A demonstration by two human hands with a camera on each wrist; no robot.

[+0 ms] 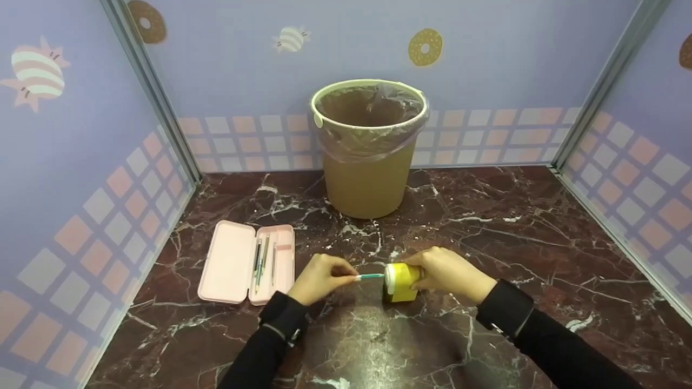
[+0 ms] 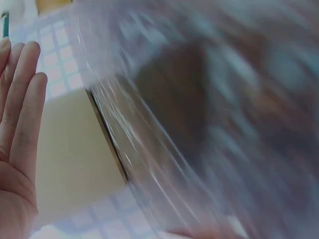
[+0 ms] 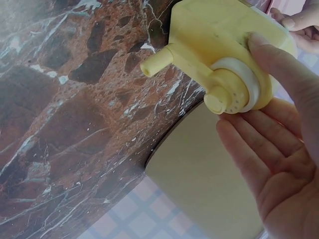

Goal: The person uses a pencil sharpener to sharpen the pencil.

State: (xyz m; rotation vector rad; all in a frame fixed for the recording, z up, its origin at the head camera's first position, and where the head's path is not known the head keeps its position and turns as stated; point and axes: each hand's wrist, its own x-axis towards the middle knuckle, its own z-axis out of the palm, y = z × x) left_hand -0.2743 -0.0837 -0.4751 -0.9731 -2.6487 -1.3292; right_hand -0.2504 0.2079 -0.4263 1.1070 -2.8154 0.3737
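Observation:
Between thumb and fingers my left hand (image 1: pixel 323 278) pinches a green pencil (image 1: pixel 371 276), held level. Its far end meets the white face of a yellow crank pencil sharpener (image 1: pixel 405 282); how deep it sits inside cannot be seen. My right hand (image 1: pixel 447 272) holds the sharpener from the right side. In the right wrist view, the thumb lies on the sharpener's yellow body (image 3: pixel 204 30), while its crank handle (image 3: pixel 158 61) and round dial (image 3: pixel 234 90) face the camera. The left wrist view catches the left hand (image 2: pixel 22 114) at its edge, with a bit of the pencil (image 2: pixel 5 26).
To the left lies an opened pink pencil case (image 1: pixel 230 262) with several pencils (image 1: pixel 259 265) in its tray. A beige bin (image 1: pixel 366 181) with a clear plastic liner (image 1: pixel 373 143) stands at the back. Patterned walls (image 1: pixel 243 65) enclose the dark marbled table (image 1: pixel 486 232).

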